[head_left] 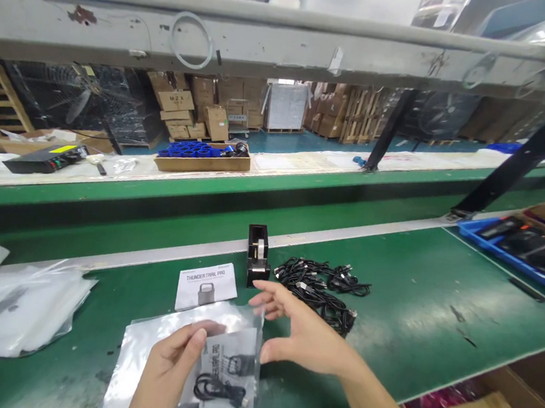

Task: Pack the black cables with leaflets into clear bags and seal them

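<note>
My left hand pinches a clear plastic bag by its left side. Inside the bag lie a printed leaflet and a coiled black cable. With fingers apart, my right hand hovers at the bag's right edge; whether it touches the plastic I cannot tell. Under the bag are more clear bags or sheets. Just behind, a stack of leaflets reads "THUNDER TRAIL PRO". A black tape dispenser stands beside it, and a pile of black cables is to its right.
Plastic bags are heaped on the left of the green table. At the right sits a blue tray of black items. A cardboard tray with blue parts rests on the ledge behind. A metal beam crosses overhead.
</note>
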Demonstrator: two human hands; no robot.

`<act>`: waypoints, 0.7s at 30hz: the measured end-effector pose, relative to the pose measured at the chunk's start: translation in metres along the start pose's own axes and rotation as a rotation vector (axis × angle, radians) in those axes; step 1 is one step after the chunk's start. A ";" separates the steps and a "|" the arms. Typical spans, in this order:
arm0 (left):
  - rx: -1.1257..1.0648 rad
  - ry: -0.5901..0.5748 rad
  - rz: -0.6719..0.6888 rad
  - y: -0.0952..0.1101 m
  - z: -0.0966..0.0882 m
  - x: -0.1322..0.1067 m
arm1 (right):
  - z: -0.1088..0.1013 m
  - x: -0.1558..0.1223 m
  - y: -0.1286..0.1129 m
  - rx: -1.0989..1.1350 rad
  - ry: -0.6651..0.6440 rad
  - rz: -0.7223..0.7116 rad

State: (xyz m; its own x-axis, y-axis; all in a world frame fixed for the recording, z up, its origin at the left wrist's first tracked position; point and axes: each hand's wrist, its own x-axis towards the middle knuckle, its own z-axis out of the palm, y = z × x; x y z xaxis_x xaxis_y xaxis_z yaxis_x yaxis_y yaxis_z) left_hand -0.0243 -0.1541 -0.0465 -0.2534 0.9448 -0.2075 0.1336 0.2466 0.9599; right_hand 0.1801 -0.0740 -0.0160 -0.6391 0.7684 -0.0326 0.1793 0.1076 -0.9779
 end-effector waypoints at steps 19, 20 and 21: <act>-0.134 0.123 -0.134 -0.006 0.003 0.014 | 0.022 0.014 0.037 0.174 0.101 0.021; -0.149 0.121 -0.140 -0.006 0.001 0.014 | 0.021 0.014 0.035 0.136 0.107 -0.006; -0.190 0.122 -0.151 -0.004 0.000 0.014 | 0.020 0.013 0.035 0.095 0.115 -0.033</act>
State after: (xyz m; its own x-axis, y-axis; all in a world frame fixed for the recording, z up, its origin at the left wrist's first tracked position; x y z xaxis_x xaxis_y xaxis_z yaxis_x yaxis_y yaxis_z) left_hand -0.0280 -0.1417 -0.0536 -0.3718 0.8647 -0.3377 -0.0941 0.3268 0.9404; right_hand 0.1632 -0.0723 -0.0545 -0.5530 0.8330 0.0182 0.0844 0.0777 -0.9934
